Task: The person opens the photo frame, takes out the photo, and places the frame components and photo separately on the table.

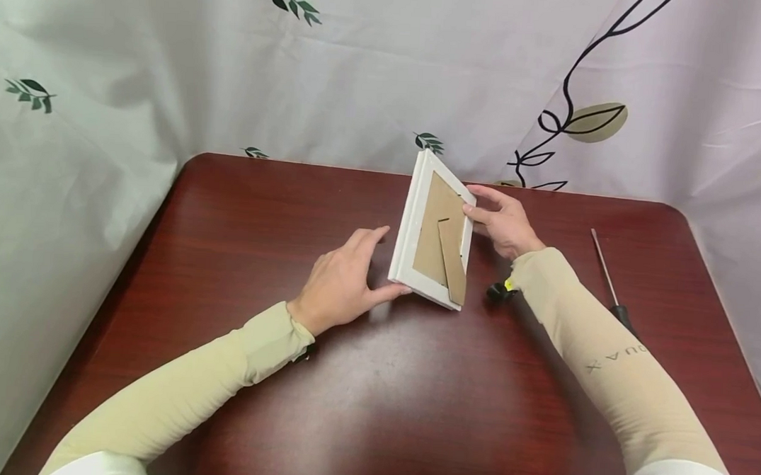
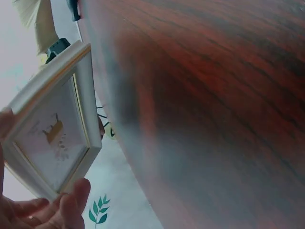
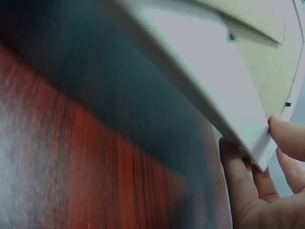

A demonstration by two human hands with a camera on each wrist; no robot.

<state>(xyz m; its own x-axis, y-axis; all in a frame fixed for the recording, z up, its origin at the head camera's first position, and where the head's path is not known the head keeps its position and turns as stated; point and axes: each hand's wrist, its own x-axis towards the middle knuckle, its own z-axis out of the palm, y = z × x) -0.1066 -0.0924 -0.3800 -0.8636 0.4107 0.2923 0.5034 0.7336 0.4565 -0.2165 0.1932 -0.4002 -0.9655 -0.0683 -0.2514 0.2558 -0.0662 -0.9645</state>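
Observation:
A white picture frame is held tilted over the table, its brown backing board and cardboard stand leg facing me. My right hand pinches its far right edge, thumb on the back and fingers behind; the right wrist view shows this grip on the white border. At the near left corner, the thumb of my left hand touches the bottom edge, while its other fingers spread loosely beside the left side. The front, with gold lines and a small printed picture, appears in the left wrist view.
On the right of the dark red table lies a screwdriver, its black handle partly behind my right forearm. A small black object shows beside my right sleeve. White curtains with leaf prints hang behind the table.

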